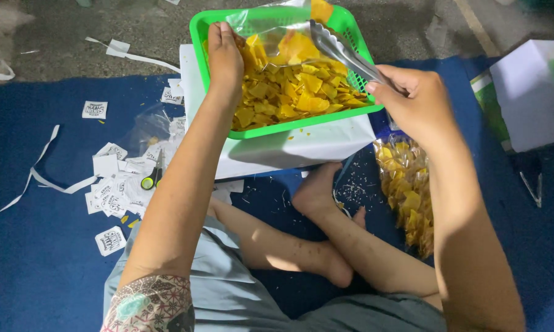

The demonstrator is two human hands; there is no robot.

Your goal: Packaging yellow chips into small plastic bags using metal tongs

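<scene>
Two hands work over a green slotted plastic basket [204, 27] heaped with yellow square chips [295, 89], propped on a white box at the blue mat's far edge. The left hand [224, 58] grips a clear plastic bag [267, 34] open at the basket's left rim, while the right hand [412, 95] clasps metal tongs [338, 49] reaching into the bag's mouth. Filled chip bags [406, 184] lie beside the right forearm.
</scene>
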